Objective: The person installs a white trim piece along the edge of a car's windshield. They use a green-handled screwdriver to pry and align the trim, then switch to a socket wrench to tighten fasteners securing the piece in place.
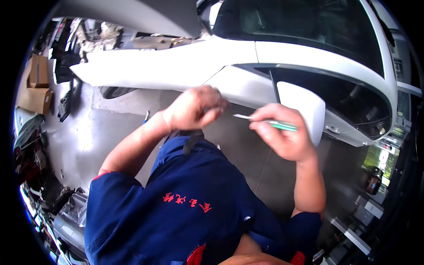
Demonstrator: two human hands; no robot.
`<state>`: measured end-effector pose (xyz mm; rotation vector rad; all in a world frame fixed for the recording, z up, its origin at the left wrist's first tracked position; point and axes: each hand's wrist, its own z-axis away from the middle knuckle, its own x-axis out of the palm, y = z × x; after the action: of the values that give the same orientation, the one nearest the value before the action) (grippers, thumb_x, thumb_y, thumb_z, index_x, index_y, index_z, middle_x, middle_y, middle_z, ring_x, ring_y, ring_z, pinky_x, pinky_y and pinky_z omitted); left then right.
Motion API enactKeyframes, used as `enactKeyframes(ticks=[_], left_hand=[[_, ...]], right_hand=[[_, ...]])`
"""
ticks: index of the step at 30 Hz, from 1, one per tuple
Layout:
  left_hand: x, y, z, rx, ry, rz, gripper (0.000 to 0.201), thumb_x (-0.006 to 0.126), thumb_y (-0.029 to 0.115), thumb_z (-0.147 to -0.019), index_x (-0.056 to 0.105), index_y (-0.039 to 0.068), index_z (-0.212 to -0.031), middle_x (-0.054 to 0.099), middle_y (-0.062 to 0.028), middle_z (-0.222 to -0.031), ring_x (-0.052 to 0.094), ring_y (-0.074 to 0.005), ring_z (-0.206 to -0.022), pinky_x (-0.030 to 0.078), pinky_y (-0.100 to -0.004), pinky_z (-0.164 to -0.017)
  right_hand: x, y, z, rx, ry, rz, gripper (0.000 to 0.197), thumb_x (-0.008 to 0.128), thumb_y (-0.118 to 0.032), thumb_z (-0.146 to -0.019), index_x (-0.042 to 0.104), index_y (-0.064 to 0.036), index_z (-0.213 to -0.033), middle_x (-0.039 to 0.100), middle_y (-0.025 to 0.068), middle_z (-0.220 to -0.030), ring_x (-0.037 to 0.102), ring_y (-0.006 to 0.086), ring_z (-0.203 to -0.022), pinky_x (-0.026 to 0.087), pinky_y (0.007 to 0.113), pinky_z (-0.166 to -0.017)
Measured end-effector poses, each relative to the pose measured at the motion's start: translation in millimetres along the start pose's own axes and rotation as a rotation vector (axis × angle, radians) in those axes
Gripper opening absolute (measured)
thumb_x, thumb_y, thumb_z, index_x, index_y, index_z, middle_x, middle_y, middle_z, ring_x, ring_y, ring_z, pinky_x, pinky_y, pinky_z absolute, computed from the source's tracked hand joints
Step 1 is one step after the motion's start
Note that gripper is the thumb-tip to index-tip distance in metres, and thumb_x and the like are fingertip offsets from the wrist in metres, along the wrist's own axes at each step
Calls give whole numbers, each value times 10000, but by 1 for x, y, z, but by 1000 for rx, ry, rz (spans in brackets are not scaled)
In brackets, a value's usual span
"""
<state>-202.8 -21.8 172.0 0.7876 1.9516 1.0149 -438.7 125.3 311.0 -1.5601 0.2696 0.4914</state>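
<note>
Tool [283, 126] at the left edge of the mirror [304, 108], pinched in my right grip [287, 139]; farther left, my left grip [194, 108] blurs, contents unclear. I should steady the tip [240, 116].

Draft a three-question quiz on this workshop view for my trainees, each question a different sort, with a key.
1. True or false: the body of the car in front of the worker is painted black.

2. Choose one. The green tool is:
a) lying on the floor
b) in the right grip
c) balanced on the side mirror

3. Fill in the blank: the cardboard box sits near the ____ edge of the picture.

Key
1. False; it is white.
2. b
3. left
</note>
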Motion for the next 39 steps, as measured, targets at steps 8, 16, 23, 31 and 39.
enactKeyframes(ticks=[8, 16, 23, 31, 39], left_hand=[[-69, -128, -157, -1, 188, -458, 271, 819, 106, -869, 764, 116, -1135, 714, -81, -1034, 718, -309, -960, 617, -415, -820], [-69, -170, -181, -220, -76, -174, 238, 848, 106, -857, 797, 90, -1089, 739, -58, -1054, 756, -265, -929, 635, -381, -780], [-66, -184, -183, -211, -84, -54, 245, 841, 90, -841, 805, 67, -1083, 740, -66, -996, 753, -291, -907, 629, -380, -779], [-59, -182, -180, -193, -22, -122, 235, 844, 77, -808, 796, 77, -1037, 719, -60, -972, 730, -281, -862, 605, -386, -738], [-54, -181, -177, -216, 31, -114, 229, 848, 69, -796, 791, 89, -1017, 696, -55, -946, 717, -278, -853, 594, -395, -729]], right_hand=[[-75, 58, -86, 285, 405, -93, 233, 595, -144, -1082, 692, 47, -1174, 762, 129, -1027, 674, 116, -866, 552, 270, -822], [-108, 127, -159, 393, 192, -140, 67, 641, -32, -1024, 665, 28, -1042, 729, 52, -901, 577, 41, -674, 445, 220, -617], [-115, 143, -180, 416, 112, -94, 48, 655, 1, -986, 671, 27, -1024, 756, 93, -909, 649, 75, -709, 516, 242, -659], [-113, 142, -182, 416, 94, -68, 64, 658, 17, -967, 676, 43, -1023, 756, 109, -930, 675, 93, -761, 540, 250, -695], [-116, 139, -189, 387, 11, 71, 145, 731, 39, -848, 693, 21, -987, 738, 158, -912, 747, 267, -815, 590, 334, -764]])
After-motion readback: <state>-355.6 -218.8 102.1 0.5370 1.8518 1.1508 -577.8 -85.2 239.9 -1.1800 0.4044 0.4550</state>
